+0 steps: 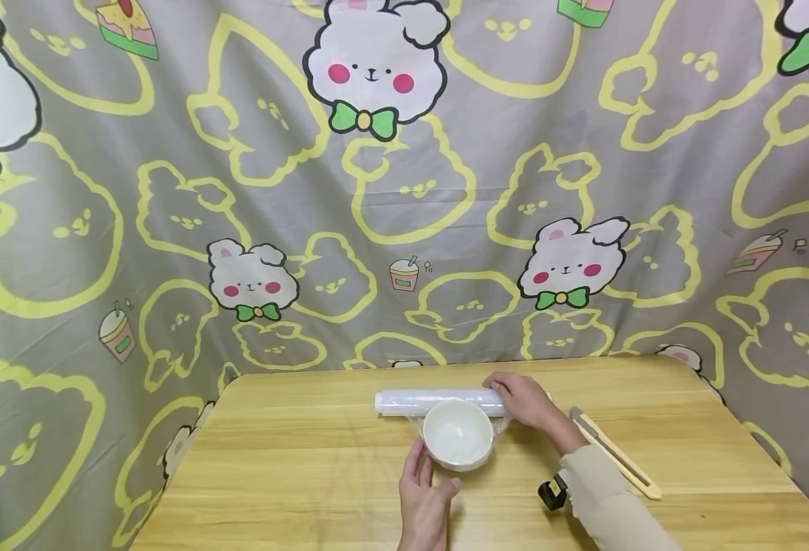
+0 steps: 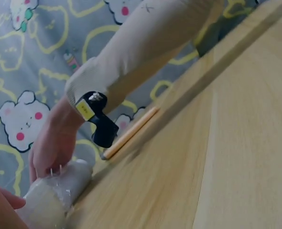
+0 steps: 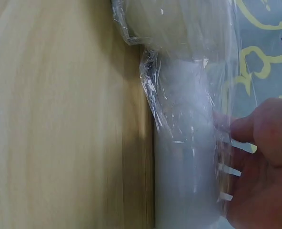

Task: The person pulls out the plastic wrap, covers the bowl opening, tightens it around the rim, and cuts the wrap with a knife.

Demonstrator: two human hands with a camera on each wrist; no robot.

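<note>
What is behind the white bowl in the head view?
Directly behind the white bowl lies a roll of cling film, the right hand at its right end; the rabbit-patterned curtain hangs farther back. The bowl hides part of the roll's near side.

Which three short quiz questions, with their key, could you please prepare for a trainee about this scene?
1. True or false: in the head view, the white bowl is to the left of the long yellow tool.
2. Which hand is on the pale roll? A) left B) right
3. Fill in: clear, crinkled ____ covers part of the bowl's outside.

Key: 1. True. 2. B, the right hand. 3. Film.
</note>
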